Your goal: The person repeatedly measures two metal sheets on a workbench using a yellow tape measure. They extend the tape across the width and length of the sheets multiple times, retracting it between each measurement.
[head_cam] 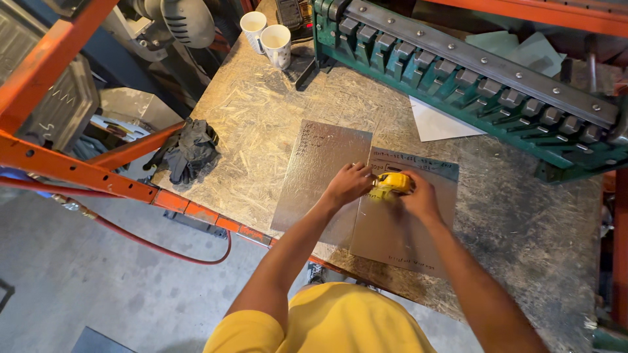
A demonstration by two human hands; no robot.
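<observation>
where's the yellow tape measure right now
In the head view the yellow tape measure sits right of centre on the workbench, held between both hands over the right-hand metal sheet, in front of the green bending machine.

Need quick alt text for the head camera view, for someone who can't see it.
Seen from above, a person's left hand and right hand meet on a yellow tape measure over two metal sheets on a chipboard workbench. Behind them sit a green sheet-metal brake, two white cups and dark gloves.
</observation>
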